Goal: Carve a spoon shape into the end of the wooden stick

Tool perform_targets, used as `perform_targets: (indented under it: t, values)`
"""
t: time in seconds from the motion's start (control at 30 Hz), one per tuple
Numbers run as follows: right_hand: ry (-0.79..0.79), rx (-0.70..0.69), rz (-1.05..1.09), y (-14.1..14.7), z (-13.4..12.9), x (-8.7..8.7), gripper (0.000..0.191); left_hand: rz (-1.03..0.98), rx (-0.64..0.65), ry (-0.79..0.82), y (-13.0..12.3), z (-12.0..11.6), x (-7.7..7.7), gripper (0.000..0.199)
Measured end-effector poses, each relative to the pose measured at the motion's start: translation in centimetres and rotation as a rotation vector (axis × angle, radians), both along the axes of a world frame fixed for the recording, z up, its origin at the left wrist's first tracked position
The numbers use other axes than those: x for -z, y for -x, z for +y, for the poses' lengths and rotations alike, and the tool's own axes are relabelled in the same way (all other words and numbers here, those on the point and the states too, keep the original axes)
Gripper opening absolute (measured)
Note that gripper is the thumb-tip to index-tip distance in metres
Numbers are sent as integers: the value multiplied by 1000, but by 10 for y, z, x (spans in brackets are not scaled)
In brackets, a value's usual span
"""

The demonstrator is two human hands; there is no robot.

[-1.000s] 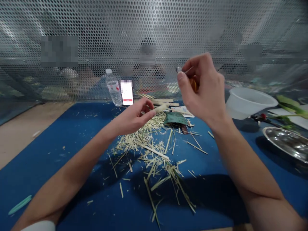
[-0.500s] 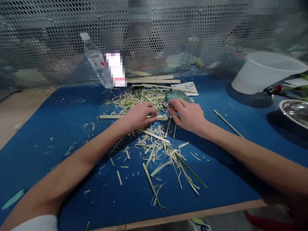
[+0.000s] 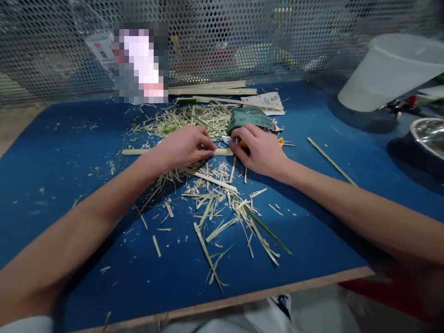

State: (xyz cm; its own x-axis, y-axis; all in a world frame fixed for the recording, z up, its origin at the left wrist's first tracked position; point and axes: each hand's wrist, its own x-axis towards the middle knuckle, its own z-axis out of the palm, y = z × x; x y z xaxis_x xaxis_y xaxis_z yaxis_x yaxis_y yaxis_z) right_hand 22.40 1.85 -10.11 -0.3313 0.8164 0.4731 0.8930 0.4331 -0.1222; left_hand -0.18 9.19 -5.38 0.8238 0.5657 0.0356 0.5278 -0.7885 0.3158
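Well, nearest you runs the wooden front edge of the tabletop [image 3: 312, 280]; between it and your right forearm is open blue surface, while a long green stem [image 3: 267, 230] and scattered shavings [image 3: 222, 173] occupy the middle.

Beyond them, the pale strip [image 3: 134, 152] lies crosswise under your left hand [image 3: 189, 145], one end jutting left past your wrist, the other reaching toward your right hand [image 3: 260, 150]. Your left grip is pinching it near that right end, thumb against fingertips. Your right grip is curled around an orange tool [image 3: 281, 141], mostly hidden; whether it touches the strip, you cannot tell.

Expect the strip to be very light, fairly stiff lengthwise, likely to split along its grain. Hold it flat, with fingertips close to the right end, pressing gently.

Just behind, a heap of cuttings [image 3: 197, 118] and a green packet [image 3: 249, 118] crowd your knuckles. Sideways left is roomier; rightward, mind the thin stick [image 3: 331, 160], the metal bowl [image 3: 430, 138] and the white tub [image 3: 371, 78]. Farthest, long slats [image 3: 211, 88] lie before the perforated screen [image 3: 222, 41].
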Motion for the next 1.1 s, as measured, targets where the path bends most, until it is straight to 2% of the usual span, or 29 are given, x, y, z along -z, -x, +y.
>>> perform_targets:
  t: [0.27, 0.43, 0.53, 0.6, 0.67, 0.73, 0.83, 0.93, 1.0, 1.1]
  values:
    - [30, 23, 36, 1, -3, -4, 32, 20, 9, -88, -6, -8, -3, 29]
    - [-33, 17, 123, 0, -8, -7, 33, -13, -29, -120, -3, -24, 1, 28]
    - [-94, 32, 215, -2, -11, -7, 33, -172, -69, -94, 2, -37, 2, 35]
    - [-106, 42, 256, -3, -12, -7, 33, -273, -102, -78, 6, -46, -4, 33]
    - [-110, 60, 261, -3, -13, -8, 35, -405, -179, -32, 8, -57, -20, 26]
    - [-72, 72, 204, -1, -14, -10, 38, -616, -266, 124, 7, -70, -44, 27]
    - [-88, 30, 155, 8, -15, -17, 38, -951, -257, 277, 1, -92, -88, 24]
    - [-120, -31, 109, 23, -12, -27, 38, -1134, -223, 333, -9, -109, -124, 25]
    - [-144, -59, 93, 36, -6, -36, 36, -1186, -201, 371, -16, -115, -139, 27]
    - [-161, -57, 91, 56, 6, -43, 34, -1220, -179, 372, -22, -114, -147, 29]
